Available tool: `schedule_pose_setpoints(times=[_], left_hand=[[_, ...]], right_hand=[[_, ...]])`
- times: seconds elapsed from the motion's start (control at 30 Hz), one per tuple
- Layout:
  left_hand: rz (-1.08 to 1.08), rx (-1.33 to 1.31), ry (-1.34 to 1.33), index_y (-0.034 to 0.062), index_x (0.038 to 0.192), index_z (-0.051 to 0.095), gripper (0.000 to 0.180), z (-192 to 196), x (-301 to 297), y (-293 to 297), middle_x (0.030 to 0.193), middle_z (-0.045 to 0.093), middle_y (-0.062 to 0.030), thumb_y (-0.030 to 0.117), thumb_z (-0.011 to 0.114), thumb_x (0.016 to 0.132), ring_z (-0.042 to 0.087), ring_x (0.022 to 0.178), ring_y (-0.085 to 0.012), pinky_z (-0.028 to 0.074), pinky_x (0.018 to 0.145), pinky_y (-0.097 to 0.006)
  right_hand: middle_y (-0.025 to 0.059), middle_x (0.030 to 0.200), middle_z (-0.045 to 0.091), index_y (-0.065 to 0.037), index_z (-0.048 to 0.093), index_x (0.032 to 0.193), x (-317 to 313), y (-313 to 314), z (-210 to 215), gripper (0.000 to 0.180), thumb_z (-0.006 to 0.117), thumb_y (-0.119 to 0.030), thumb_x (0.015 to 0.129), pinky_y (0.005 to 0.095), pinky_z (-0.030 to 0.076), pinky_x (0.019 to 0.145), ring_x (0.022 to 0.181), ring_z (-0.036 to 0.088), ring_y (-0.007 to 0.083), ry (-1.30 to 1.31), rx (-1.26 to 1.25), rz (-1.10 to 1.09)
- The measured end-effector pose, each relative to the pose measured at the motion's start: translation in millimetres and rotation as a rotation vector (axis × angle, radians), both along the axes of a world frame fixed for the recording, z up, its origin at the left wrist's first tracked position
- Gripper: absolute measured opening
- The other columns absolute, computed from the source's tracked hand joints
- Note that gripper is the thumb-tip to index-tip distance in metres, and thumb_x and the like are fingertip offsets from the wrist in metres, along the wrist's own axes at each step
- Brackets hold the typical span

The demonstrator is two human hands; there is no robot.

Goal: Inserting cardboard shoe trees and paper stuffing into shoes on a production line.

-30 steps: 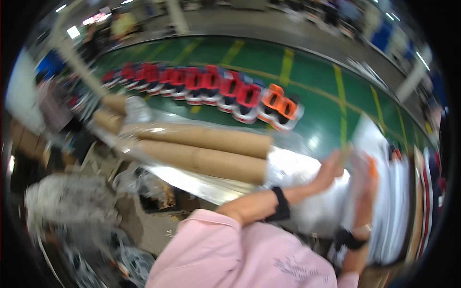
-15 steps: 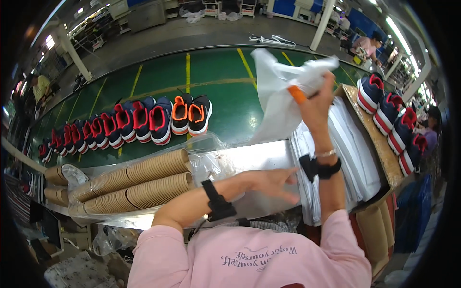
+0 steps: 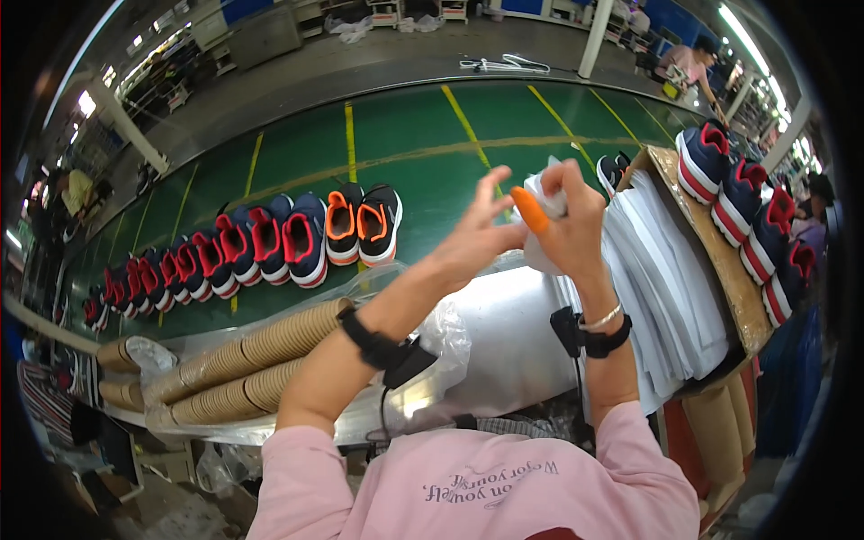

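Observation:
Crumpled white paper is bunched in my right hand, whose fingers are closed around it. An orange cover sits on one finger of that hand. Just left of the paper, my left hand has its fingers spread and grips nothing; whether its fingertips touch the paper I cannot tell. Both hands are above the near edge of the green belt. Beneath my right wrist lies a thick stack of white paper sheets, standing in a cardboard box.
A row of navy shoes with red linings ends at black-and-orange shoes on the belt. More navy shoes line the box's right side. Nested brown cardboard forms in clear plastic lie left on the metal table. A person is far right.
The white paper, loosely spread before, is now crumpled small. My right hand has come lower and nearer, and my left hand has risen from the metal table to beside it.

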State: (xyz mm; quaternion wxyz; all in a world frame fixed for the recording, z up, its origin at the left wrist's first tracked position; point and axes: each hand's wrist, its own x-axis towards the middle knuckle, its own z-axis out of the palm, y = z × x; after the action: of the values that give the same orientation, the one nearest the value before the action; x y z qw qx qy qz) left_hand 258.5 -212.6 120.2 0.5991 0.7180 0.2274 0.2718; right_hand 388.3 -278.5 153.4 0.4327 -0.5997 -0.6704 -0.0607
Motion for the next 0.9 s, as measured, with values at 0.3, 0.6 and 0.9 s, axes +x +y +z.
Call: schedule_pose_setpoints(times=[0.3, 0.6, 0.9], left_hand=[[0.322, -0.138, -0.218, -0.0037, 0.125, 0.041, 0.049, -9, -52, 42, 0.114, 0.055, -0.012, -0.015, 0.05, 0.078, 0.058, 0.1, -0.0171, 0.048, 0.085, -0.028], [0.379, -0.076, 0.358, -0.0049, 0.111, 0.055, 0.028, -29, -135, 157, 0.099, 0.063, -0.0156, 0.003, 0.055, 0.084, 0.065, 0.088, -0.0221, 0.054, 0.07, -0.03], [0.246, 0.659, 1.253, -0.0006, 0.117, 0.046, 0.068, -96, -112, 200, 0.113, 0.054, -0.0199, 0.024, 0.078, 0.063, 0.052, 0.11, -0.0356, 0.045, 0.092, -0.039]], right_hand=[[0.0204, 0.108, 0.055, 0.003, 0.036, 0.122, -40, 53, -61, 0.066, 0.07, -0.033, 0.078, 0.0381, 0.047, 0.079, 0.094, 0.057, 0.0309, 0.312, 0.092, 0.213], [0.0161, 0.077, 0.066, -0.002, 0.055, 0.107, -41, 64, -96, 0.05, 0.077, -0.024, 0.069, 0.0369, 0.049, 0.063, 0.072, 0.065, 0.0317, 0.286, -0.239, 0.095], [0.015, 0.073, 0.063, -0.002, 0.036, 0.109, -47, 69, -92, 0.056, 0.074, -0.011, 0.069, 0.0324, 0.046, 0.063, 0.065, 0.06, 0.0228, 0.57, -0.637, 0.163]])
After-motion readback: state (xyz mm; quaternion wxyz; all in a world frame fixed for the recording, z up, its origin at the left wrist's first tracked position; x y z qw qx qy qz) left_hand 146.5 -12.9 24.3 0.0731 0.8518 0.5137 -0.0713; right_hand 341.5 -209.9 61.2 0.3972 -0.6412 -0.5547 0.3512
